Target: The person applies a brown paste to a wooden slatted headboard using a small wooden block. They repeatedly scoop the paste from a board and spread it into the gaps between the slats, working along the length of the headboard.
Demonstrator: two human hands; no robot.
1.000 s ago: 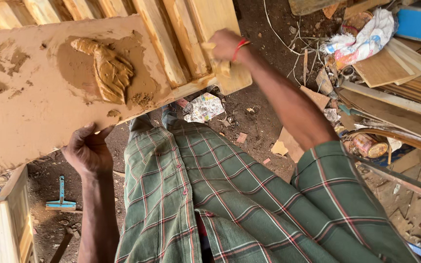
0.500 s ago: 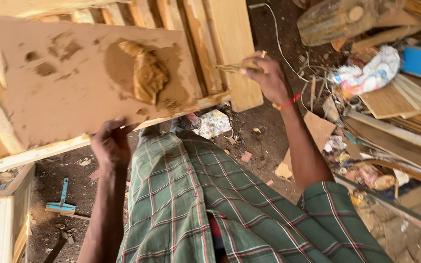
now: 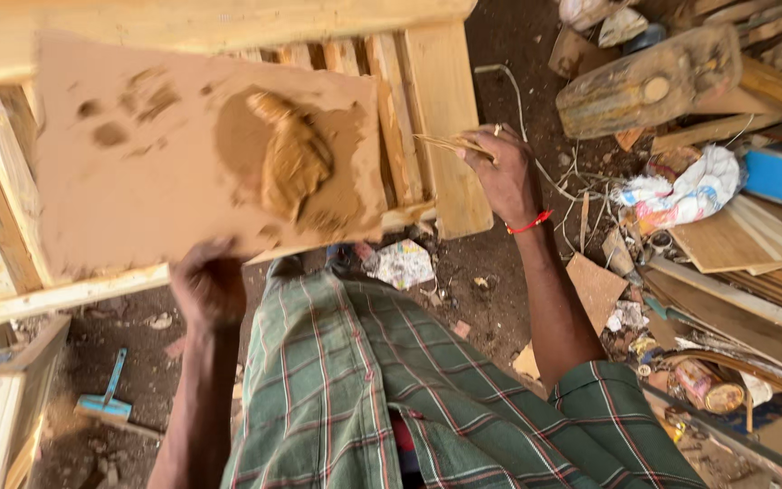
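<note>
Head camera looks down at a brown board with a lump of tan putty on it, lying over a slatted wooden frame at far left. Left hand grips the board's near edge. Right hand, to the right, pinches a thin wooden scraper. A blue tool lies on the floor, near left.

The board looked matt and rough, smeared with wet, glossy putty. The slatted frame was pale bare wood; the shirt was woven checked cloth.
</note>
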